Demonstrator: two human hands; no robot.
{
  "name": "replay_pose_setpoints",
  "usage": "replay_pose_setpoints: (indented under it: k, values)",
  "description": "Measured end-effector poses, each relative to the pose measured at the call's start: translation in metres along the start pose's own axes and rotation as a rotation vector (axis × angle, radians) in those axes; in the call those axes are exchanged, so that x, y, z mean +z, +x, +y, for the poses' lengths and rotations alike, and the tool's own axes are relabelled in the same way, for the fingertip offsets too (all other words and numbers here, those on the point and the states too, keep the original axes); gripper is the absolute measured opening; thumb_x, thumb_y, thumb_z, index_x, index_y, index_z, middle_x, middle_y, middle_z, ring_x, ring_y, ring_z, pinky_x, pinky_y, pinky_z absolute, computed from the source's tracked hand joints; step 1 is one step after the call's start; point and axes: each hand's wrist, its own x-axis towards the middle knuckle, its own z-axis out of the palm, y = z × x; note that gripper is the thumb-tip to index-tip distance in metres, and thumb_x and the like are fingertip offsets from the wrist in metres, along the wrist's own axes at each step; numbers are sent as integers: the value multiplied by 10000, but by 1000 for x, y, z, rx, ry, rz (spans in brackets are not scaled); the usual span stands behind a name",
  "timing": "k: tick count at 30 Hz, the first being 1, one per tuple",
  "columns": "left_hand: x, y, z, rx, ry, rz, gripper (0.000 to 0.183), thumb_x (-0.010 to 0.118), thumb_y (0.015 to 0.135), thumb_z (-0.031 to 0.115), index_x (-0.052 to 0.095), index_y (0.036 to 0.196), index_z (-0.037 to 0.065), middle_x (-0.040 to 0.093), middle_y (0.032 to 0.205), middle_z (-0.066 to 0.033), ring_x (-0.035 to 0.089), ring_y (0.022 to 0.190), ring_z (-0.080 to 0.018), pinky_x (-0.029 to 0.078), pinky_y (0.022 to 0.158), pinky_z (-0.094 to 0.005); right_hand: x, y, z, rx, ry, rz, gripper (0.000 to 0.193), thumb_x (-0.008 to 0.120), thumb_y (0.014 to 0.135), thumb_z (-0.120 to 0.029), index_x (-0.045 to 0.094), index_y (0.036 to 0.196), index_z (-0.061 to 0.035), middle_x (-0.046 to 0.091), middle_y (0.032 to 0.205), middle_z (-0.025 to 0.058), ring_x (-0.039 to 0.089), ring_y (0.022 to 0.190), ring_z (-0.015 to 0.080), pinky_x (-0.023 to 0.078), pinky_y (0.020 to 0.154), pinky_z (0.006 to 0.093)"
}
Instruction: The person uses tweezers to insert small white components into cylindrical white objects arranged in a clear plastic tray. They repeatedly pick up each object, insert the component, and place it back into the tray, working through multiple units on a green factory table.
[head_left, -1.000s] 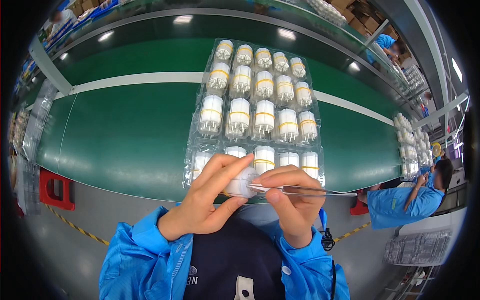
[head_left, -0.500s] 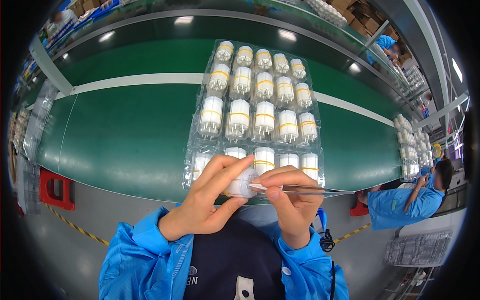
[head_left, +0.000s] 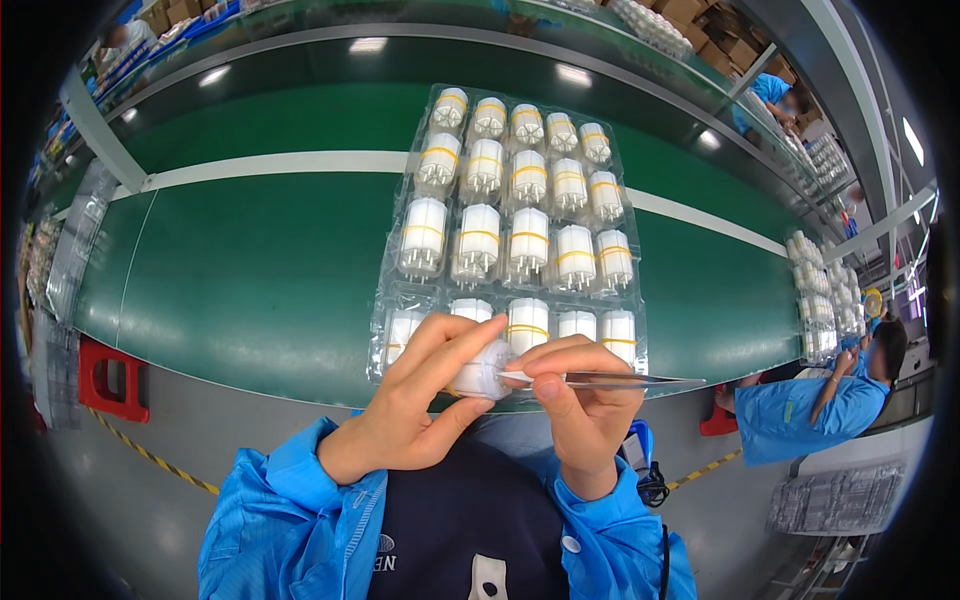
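From the head camera, taking the middle of the view as the clock's centre, the smooth green tabletop (head_left: pixel 260 270) spreads wide toward nine o'clock and three o'clock. Its near edge bends past at six o'clock, and both hands are by that edge.

At twelve o'clock sits a clear, thin plastic tray (head_left: pixel 391 272) with little pockets. The pockets hold white, tube-shaped plastic parts (head_left: pixel 528 235) with yellow bands. Four rows show; the far three have five parts each, with thin metal pins pointing toward six o'clock. The hands partly hide the nearest row.

The left hand (head_left: pixel 420 395), at seven o'clock, curls its fingers around a white, rounded plastic piece (head_left: pixel 478 372) and grips it, just in front of the tray. The right hand (head_left: pixel 585 420), at five o'clock, pinches a thin, shiny metal tool (head_left: pixel 650 381) between thumb and fingers. The tool's pale tip meets the piece; I cannot tell if it goes inside.

A red plastic stool (head_left: pixel 120 395) is near nine o'clock, below the table edge. More white parts (head_left: pixel 815 290) are at three o'clock. A person in blue (head_left: pixel 810 405) sits between three and four o'clock.
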Motion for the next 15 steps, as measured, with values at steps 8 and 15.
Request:
replay_pose_setpoints:
  k: [8,15]
  values:
    - [-1,2,2,10,-12,-6,639,665,810,-5,442,1407,-50,523,1152,-190,545,996,-306,449,868,-353,1,0,-2,-23,-50,-5,92,675,846,46,673,938,44,695,923,167,665,868,216,528,787,318]
    - [-1,1,1,11,-4,-1,645,667,801,-6,444,1404,-55,524,1142,-190,544,995,-306,447,871,-354,5,-1,0,-17,4,33,81,673,853,38,673,933,48,693,916,169,664,870,217,524,784,316]
